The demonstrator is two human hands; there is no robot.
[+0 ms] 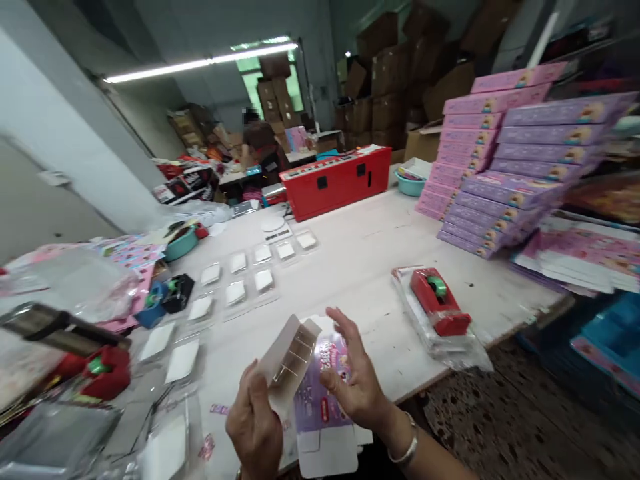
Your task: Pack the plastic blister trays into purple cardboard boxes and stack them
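My left hand [255, 420] grips a small paper box [277, 347] by its lower side. The box is tilted with its open end up, and its plain inside shows a few shiny lines that I cannot make out. To its right my right hand [360, 387] is raised, thumb and fingers apart, with nothing in it. Beneath both hands lies a flat purple printed carton [313, 407] with a white flap toward me. Whether my right fingertips touch it is unclear.
Clear trays with white inserts [236, 291] stand in rows at the left. A red tape dispenser [440, 307] rests on plastic packs at the right. Pink and purple boxes [500, 187] are stacked behind it. A red case [340, 183] stands at the back; a person [260, 140] is beyond.
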